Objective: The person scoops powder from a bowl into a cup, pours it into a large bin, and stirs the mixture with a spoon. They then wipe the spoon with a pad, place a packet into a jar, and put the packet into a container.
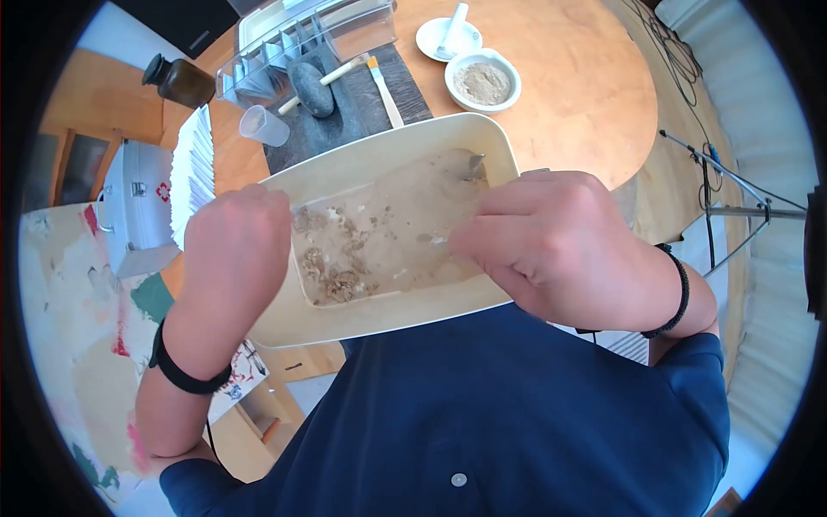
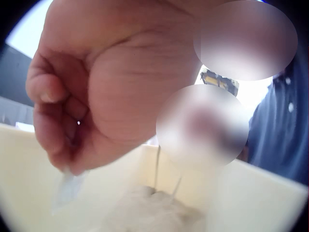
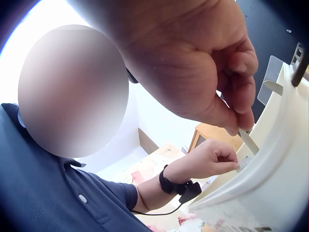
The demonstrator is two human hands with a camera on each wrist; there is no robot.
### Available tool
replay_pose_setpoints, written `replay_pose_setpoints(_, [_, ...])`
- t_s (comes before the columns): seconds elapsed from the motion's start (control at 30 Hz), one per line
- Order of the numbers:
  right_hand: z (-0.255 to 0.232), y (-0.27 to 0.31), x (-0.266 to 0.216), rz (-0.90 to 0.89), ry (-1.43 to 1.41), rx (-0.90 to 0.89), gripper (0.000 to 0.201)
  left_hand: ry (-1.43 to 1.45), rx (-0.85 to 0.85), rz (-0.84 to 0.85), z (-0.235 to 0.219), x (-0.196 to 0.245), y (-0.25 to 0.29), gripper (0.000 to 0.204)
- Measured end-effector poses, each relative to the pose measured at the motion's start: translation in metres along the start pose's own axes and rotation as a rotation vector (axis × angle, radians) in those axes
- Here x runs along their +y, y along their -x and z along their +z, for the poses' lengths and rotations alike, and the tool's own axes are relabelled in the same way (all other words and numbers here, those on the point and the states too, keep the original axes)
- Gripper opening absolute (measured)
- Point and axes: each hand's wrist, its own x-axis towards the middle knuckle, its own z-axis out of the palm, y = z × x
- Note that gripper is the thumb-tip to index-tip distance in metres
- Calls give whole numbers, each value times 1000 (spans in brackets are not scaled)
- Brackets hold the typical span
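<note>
A cream tub (image 1: 388,319) is in front of the body, with cloudy tan liquid and brown clumps (image 1: 340,280) in it. A dark pointed piece (image 1: 476,164) stands up near its far right corner. Over the tub's left side, my left hand (image 1: 241,246) pinches a small translucent piece (image 2: 69,191), seen in the left wrist view. At the right side my right hand (image 1: 556,241) pinches a thin pale strip (image 3: 249,142) between thumb and finger, as the right wrist view shows. Both held pieces are hidden from above by the hands.
Beyond the tub are a flat brush (image 1: 385,95), a grey stone (image 1: 312,90), a plastic cup (image 1: 264,127) and a bowl of powder (image 1: 482,82). A brown bottle (image 1: 185,81) and pleated white paper (image 1: 194,172) lie left. A metal stand (image 1: 749,212) is right.
</note>
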Motion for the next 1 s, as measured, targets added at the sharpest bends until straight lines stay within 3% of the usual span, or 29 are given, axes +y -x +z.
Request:
replay_pose_setpoints(0.07, [-2, -7, -1, 0, 3, -57, 17, 71, 6, -11, 1, -7, 4, 11])
replay_pose_setpoints(0.23, [-1, -31, -8, -78, -8, -7, 5, 303, 30, -87, -2, -23, 15, 4])
replay_pose_setpoints(0.33, [-6, -53, -14, -77, 66, -111, 2, 439, 72, -73, 0, -35, 24, 4])
replay_pose_setpoints(0.4, [-3, -69, -13, -95, 128, -163, 2, 550, 136, 26, 8, -45, 31, 5])
replay_pose_setpoints(0.57, [11, -105, -11, -216, 326, -270, 2, 632, 235, 135, 21, -48, 43, 6])
replay_pose_setpoints(0.63, [18, -117, -14, -194, 513, -445, 3, 651, 267, 153, 27, -49, 46, 7])
replay_pose_setpoints(0.83, [42, -124, -10, -221, 553, -586, 3, 660, 350, 156, 38, -49, 49, 8])
replay_pose_setpoints(1.0, [28, -114, -12, -272, 504, -643, 1, 644, 331, 155, 40, -48, 48, 9])
